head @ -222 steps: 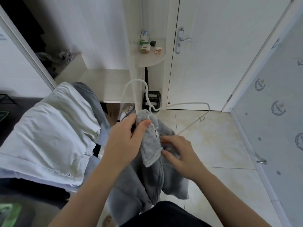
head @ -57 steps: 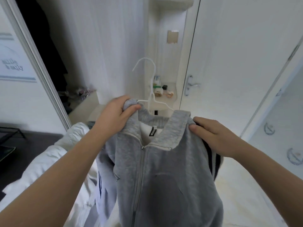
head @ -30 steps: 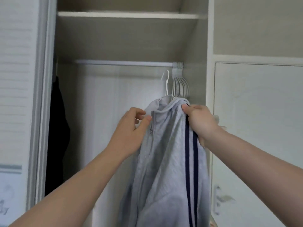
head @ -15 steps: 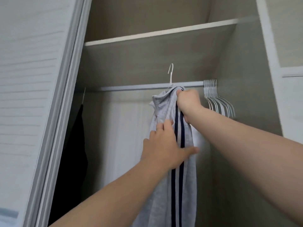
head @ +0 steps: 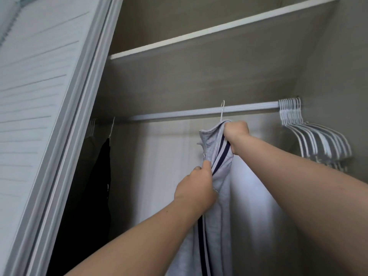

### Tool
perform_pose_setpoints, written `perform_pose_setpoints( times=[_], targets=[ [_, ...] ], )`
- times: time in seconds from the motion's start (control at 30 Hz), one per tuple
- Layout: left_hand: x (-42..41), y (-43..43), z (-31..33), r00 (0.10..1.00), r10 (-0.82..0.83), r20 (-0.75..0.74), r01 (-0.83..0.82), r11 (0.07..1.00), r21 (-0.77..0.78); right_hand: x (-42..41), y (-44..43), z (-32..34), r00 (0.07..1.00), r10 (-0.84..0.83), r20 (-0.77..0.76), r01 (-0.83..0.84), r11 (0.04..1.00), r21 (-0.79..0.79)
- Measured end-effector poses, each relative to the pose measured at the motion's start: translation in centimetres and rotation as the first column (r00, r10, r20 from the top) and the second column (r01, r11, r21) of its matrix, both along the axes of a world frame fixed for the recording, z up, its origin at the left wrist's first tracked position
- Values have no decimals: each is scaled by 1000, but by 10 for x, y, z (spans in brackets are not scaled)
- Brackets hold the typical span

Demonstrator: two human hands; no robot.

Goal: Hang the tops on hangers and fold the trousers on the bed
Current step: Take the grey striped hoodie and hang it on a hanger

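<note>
right hand (head: pixel 237 132) grips grey zip jacket (head: pixel 217 216) at the white hanger (head: pixel 221 114) neck, left hand (head: pixel 196 188) pinches its front. Seat hook fully over rail (head: pixel 179 114) before letting go.

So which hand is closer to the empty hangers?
Right. The right hand grips the grey jacket high, left of the empty hangers; the left hand holds it lower, farther left.

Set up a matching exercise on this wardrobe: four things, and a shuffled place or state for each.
1 grey jacket
2 empty hangers
3 black garment
4 right hand

a bunched at the right end of the rail
b hanging at the far left
c gripping the jacket's top
d held up near mid-rail

Pairs: 1-d, 2-a, 3-b, 4-c
</note>
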State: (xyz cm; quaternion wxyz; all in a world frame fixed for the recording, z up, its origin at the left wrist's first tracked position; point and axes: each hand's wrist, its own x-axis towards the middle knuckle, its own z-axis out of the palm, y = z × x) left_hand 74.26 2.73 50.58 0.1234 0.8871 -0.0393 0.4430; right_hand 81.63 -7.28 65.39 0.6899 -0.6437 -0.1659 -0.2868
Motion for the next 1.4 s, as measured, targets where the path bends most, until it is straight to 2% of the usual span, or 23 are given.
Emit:
perform_pose_setpoints(
  times=[0.2,0.37,0.47,0.53,0.57,0.6,0.7,0.83,0.97,1.17,1.4],
  targets=[
    [10,27,-17,999,31,-26,-30,998,47,19,19,-20,997,57,-47,-61,995,-80],
    [-5,48,-26,998,18,-58,-17,1000,17,-7,24,-33,991,122,-54,-132,955,-265],
    [-26,64,-37,996,19,-91,-22,999,-28,-32,27,-47,995,74,-65,-97,844,-527],
    [-41,76,-48,991,49,-125,-53,998,-29,-47,33,-56,994,-79,71,106,701,-705],
    [-48,82,-54,987,69,-145,-73,997,-19,-53,37,-59,978,-142,153,209,642,-738],
    [-55,88,-58,983,90,-160,-92,996,-8,-58,42,-60,966,-173,195,260,617,-742],
    [-74,108,-65,979,124,-162,-128,992,-17,-65,55,-60,964,-177,199,266,614,-743],
    [-93,130,-66,971,167,-173,-171,985,-8,-52,75,-65,963,-139,232,263,682,-683],
    [-98,150,-67,949,230,-214,-233,973,12,-33,97,-75,968,-30,248,185,753,-631],
    [-86,174,-58,891,363,-273,-359,931,65,0,147,-83,934,145,327,104,764,-637],
    [-63,201,-56,802,504,-320,-493,862,121,43,230,-86,882,312,353,-21,775,-631]
  ],
)
